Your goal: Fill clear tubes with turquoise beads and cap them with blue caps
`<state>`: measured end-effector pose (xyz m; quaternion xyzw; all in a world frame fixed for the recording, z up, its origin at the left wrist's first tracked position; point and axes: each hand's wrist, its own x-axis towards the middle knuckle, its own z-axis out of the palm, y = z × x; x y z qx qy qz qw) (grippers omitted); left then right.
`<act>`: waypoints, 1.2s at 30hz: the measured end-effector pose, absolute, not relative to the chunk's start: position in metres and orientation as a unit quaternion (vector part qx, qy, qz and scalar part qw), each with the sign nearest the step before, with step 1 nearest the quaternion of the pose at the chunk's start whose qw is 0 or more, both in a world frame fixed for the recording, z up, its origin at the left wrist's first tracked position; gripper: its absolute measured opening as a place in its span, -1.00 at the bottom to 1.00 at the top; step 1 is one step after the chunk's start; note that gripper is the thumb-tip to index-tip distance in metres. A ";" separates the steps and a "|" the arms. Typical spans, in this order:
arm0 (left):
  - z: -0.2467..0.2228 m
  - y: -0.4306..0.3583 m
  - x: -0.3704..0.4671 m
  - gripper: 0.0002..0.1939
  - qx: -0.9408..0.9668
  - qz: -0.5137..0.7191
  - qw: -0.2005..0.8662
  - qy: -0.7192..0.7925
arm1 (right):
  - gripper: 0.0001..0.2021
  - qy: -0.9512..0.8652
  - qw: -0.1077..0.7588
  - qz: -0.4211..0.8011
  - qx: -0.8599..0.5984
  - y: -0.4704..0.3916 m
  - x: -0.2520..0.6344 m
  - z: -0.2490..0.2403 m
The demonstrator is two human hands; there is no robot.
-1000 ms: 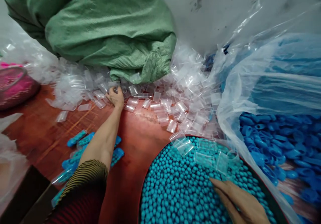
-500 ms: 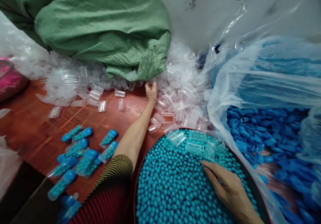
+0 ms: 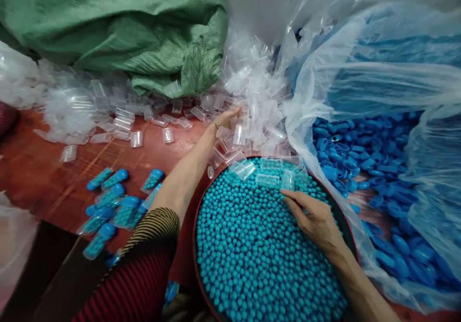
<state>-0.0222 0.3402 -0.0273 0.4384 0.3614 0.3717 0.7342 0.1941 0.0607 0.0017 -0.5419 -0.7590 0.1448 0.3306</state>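
My left hand [image 3: 229, 117] reaches into the left side of a heap of clear plastic containers [image 3: 257, 84]; its fingertips are partly lost among them, so its grip cannot be made out. Over a round tub [image 3: 196, 259] full of small teal balls [image 3: 259, 245] is my right hand [image 3: 311, 211], its thumb and fingers extended and a little apart, with nothing seen between them. Its fingertips are beside a clear container [image 3: 287, 179] lying on the balls. More clear containers [image 3: 267, 179] rest near the tub's far rim.
A green sack [image 3: 144, 29] lies at the back left. Several filled, blue-capped containers [image 3: 99, 240] are on the red floor [image 3: 43, 168] at left. To the right, blue caps [image 3: 363, 144] spill from a translucent plastic bag [image 3: 378, 81]. A wall stands behind.
My left hand has moved from the sack's lower edge rightward into the heap of clear containers. My right hand remains over the tub, near the containers. The camera view has shifted.
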 end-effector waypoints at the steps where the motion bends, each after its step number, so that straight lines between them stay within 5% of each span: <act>1: -0.023 0.339 -0.021 -0.67 0.467 0.343 0.730 0.364 | -0.82 -0.756 0.332 0.149 -0.545 0.061 0.195 0.001; 11: 0.010 0.264 0.018 -0.70 0.781 0.290 0.435 0.342 | -0.71 -0.704 0.321 0.129 -0.621 0.069 0.199 -0.013; 19: 0.016 0.202 0.022 -0.61 0.914 0.224 0.163 0.296 | -0.66 -0.749 0.182 0.083 -0.632 0.066 0.191 -0.010; 26: 0.015 0.169 0.013 -0.63 0.924 0.198 0.166 0.282 | -0.64 -0.798 0.103 0.067 -0.590 0.067 0.191 -0.011; 31: 0.024 0.159 -0.002 -0.67 0.855 0.298 0.288 0.313 | -0.67 -0.759 0.192 0.108 -0.613 0.067 0.200 -0.013; 36: 0.030 0.124 -0.041 -0.72 0.803 0.342 0.209 0.441 | -0.73 -0.719 0.228 0.131 -0.643 0.058 0.199 -0.005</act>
